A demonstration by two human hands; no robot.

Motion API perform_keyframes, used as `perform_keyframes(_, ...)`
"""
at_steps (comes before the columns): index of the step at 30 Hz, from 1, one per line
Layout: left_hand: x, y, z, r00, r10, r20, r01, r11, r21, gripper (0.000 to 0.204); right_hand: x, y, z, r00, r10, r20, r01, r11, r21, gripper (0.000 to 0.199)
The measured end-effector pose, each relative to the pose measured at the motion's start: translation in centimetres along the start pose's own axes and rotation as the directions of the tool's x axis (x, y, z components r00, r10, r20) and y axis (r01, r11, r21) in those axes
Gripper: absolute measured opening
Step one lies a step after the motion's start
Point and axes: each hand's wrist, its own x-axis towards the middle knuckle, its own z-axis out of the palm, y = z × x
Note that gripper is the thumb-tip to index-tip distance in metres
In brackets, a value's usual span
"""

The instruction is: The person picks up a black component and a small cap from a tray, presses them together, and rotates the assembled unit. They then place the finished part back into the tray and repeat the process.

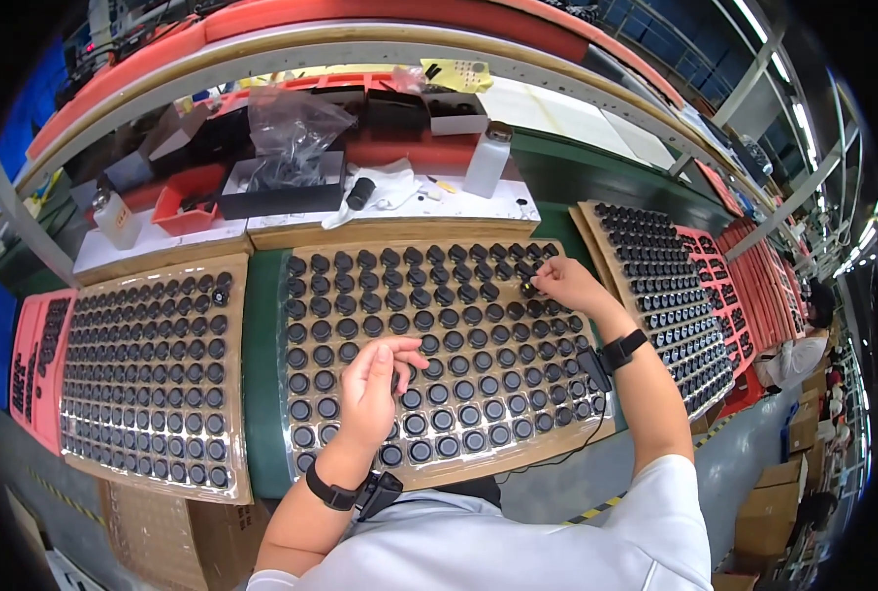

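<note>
One small black round part (528, 288) is being pinched by the thumb and fingertips of the right hand (574, 286); whether it is being lifted clear of its pocket cannot be told. Nothing visible is being gripped by the left hand (368, 389), which is being held loosely curled. The part is probably being felt as light, stiff and a little slick; by its side wall it would best be held, its top face being spared scratches. Beneath both hands, rows of similar black parts (416, 424) are being held in a clear tray (286, 379). More are being carried by a second tray (235, 394), left of the left hand. Beyond that hand, dark bits (too small to identify) are being contained in a red bin (188, 226), and a clear bag (296, 123) is being held by the dark box (286, 204) beside it.
</note>
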Motion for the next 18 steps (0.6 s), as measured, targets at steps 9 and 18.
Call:
perform_keyframes(9, -0.3, -0.1, -0.2, 1.000, -0.008, 0.008, 0.008, 1.000, -0.007, 0.052, 0.5, -2.9, 3.2, 1.000, -0.022, 0.008, 0.023, 0.932, -0.363, 0.026)
perform_keyframes(18, 0.0, -0.3, -0.4, 0.997, -0.072, 0.027, 0.075, 0.986, -0.150, 0.068, -4.7, -9.6, 5.2, 0.988, -0.127, -0.092, 0.085, 0.925, -0.371, 0.019)
